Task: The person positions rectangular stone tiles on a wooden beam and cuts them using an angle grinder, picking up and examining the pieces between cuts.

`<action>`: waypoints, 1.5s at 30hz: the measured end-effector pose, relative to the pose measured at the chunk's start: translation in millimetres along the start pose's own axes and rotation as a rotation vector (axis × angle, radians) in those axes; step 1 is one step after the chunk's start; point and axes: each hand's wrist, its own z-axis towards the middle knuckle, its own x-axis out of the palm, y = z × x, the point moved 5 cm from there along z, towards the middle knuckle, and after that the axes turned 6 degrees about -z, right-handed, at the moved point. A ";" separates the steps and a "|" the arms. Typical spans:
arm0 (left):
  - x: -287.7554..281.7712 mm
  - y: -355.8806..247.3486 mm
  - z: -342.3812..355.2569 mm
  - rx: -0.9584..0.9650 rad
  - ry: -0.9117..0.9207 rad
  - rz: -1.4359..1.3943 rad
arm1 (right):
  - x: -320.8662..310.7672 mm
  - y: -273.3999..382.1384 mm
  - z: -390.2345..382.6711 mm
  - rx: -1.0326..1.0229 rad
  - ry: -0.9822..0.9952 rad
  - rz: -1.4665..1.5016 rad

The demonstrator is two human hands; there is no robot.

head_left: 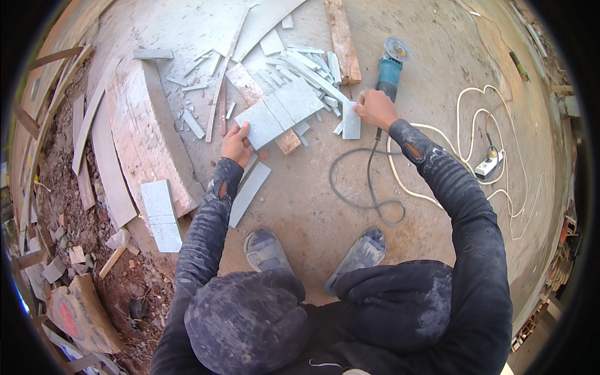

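Observation:
My left hand (239, 144) grips the left end of a grey stone tile (279, 112) marked with straight cross lines, held over a pinkish wooden plank (289, 142). My right hand (375, 109) pinches a small upright rectangular tile piece (351, 125) at the right of that tile. Just behind it lies a teal angle grinder (389, 69) with its disc upward, its body partly hidden by that hand. Cut strips and offcuts (300, 59) are piled behind the tile. More long pieces (249, 197) lie below my left hand.
A long dusty slab (147, 137) with a lined tile (161, 215) lies at left, beside boards, rubble and a torn paper sack (87, 312). At right, a power strip (489, 164) sits among looped white cables (465, 144); a black cord (350, 200) loops near my sandalled feet.

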 end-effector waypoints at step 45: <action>-19.4 -15.0 -17.1 0.033 -0.091 0.350 | 68.9 49.6 31.4 -0.102 -0.164 0.590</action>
